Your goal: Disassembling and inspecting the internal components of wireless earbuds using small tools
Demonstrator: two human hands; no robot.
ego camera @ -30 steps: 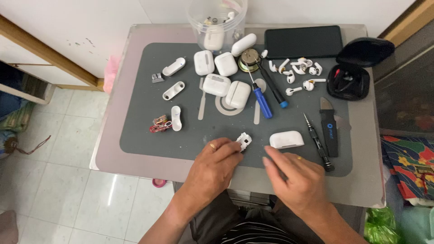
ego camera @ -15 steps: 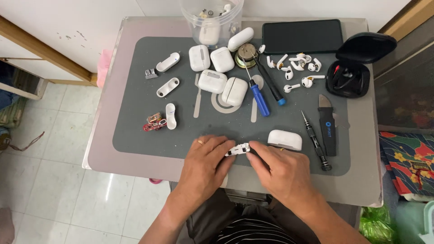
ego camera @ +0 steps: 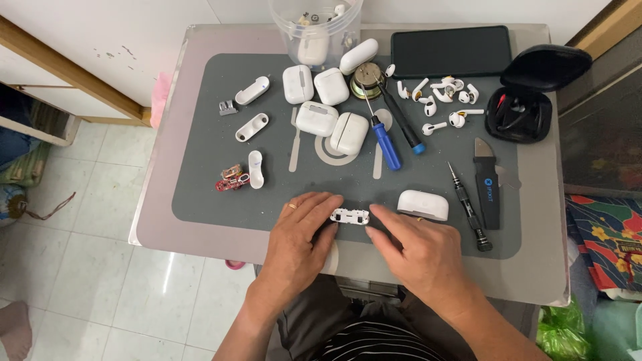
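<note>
White plastic insert (ego camera: 350,216), small and oblong with dark openings along its top, sits pinched between both hands at the near edge of the grey work mat (ego camera: 200,194). Left hand (ego camera: 302,234) grips its left end with fingertips and thumb curled in close; right hand (ego camera: 416,249) holds the right end with the forefinger stretched along it, the other fingers loosely bent. Just beyond the right hand lies a white case shell (ego camera: 422,204), rounded, flat on the mat. To the right of that shell a slim black screwdriver (ego camera: 469,208) and a dark prying tool (ego camera: 487,184) lie side by side. Farther back, near the middle of the mat, four white earbud cases (ego camera: 317,118) are clustered, with a blue-handled screwdriver (ego camera: 382,137) beside them. Loose white earbuds (ego camera: 441,100) are scattered toward the back right, next to an open black case (ego camera: 528,107) and a dark phone (ego camera: 451,51). On the left lie several white case halves (ego camera: 252,127) and a small red-and-copper part (ego camera: 231,179). A clear plastic tub (ego camera: 314,30) stands at the back edge of the bench (ego camera: 535,267).
</note>
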